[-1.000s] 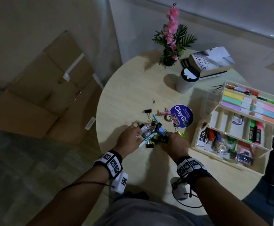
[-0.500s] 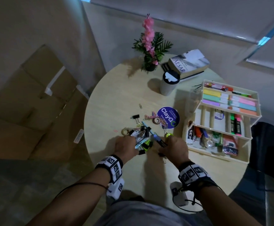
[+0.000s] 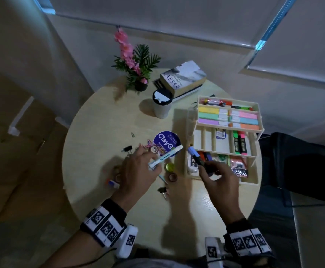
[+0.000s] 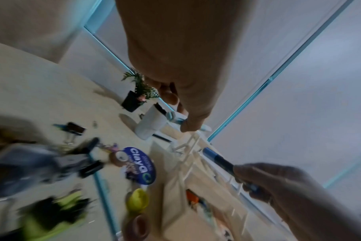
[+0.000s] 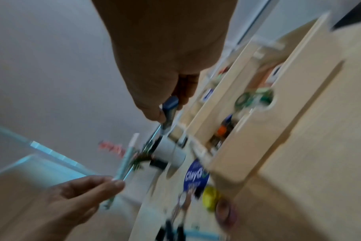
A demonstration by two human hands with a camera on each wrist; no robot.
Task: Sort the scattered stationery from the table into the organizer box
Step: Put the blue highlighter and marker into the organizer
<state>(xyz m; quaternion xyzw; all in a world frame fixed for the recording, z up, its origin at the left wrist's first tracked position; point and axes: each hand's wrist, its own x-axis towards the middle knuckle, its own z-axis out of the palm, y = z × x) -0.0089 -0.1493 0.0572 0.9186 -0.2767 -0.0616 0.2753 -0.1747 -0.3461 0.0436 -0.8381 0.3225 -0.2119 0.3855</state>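
Observation:
My left hand (image 3: 138, 171) pinches a white and light-blue pen (image 3: 165, 157) above the table, its cap end pointing toward the organizer box (image 3: 258, 124). My right hand (image 3: 218, 176) grips a dark marker with a blue cap (image 3: 195, 156), raised over the box's front left corner. The tiered cream box stands at the table's right and holds highlighters, sticky notes and tape. Scattered stationery lies on the table: a binder clip (image 3: 127, 148), a heap of paper clips (image 3: 148, 147), tape rolls (image 3: 172, 177), a yellow-green round piece (image 3: 169, 167) and an eraser (image 3: 113, 183).
A round blue sticker (image 3: 167, 141) lies beside the box. A white cup with a black lid (image 3: 162, 105), a stack of books (image 3: 183, 78) and a potted pink flower (image 3: 136, 68) stand at the back. The round table's (image 3: 99, 120) edge curves close on the left.
Both hands have lifted off the pile of stationery, the left with the light-blue pen and the right with the blue-capped marker. The right hand moved toward the organizer box.

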